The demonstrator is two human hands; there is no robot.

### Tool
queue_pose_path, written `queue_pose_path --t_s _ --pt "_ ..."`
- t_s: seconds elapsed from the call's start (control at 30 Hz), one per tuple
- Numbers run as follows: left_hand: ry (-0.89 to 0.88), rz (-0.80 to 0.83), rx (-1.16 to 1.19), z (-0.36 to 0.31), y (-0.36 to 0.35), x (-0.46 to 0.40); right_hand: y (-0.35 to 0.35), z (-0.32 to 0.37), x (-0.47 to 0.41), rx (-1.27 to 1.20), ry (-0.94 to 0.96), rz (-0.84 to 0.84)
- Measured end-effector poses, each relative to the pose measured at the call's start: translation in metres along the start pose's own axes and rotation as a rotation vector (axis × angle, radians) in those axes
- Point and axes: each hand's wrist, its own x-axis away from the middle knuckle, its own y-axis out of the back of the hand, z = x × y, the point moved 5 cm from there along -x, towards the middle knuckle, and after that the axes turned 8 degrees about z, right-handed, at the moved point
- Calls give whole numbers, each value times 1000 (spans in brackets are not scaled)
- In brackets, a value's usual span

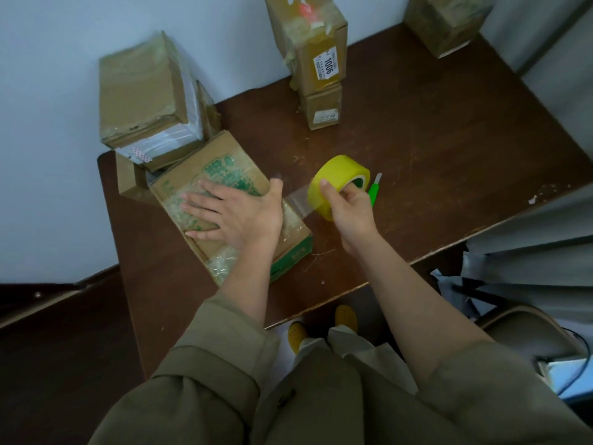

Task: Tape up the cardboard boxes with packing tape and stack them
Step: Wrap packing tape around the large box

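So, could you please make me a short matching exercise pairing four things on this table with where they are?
Things:
1. left hand
2. tape roll
3. green cutter
4. box labelled 1006

Places:
A. on top of another box
B. lying behind the tape roll
C. flat on the green-printed box
D. held in the right hand

Pairs: 1-C, 2-D, 3-B, 4-A

Counting what's around my hands

Six cardboard boxes [224, 200], one tape roll [337, 184], one green cutter [373, 191], one table [433, 149].
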Motion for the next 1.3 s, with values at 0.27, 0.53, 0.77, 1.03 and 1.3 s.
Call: queue_pose_path --t_s 0.27,0.53,0.77,1.03,1.3 --pt "-371 -98 -184 -3 1 6 1 6 -2 -162 31 -3" --pt "-1040 0 -438 -18 9 3 -4 5 -12 -201 -48 1" --pt "-895 455 -526 -68 -8 -11 2 16 -27 -154 -63 45" --pt "-698 570 -467 -80 -34 -25 13 16 -31 29 -32 116" --pt "-629 565 51 -77 -31 -34 82 -22 -30 613 -328 -425"
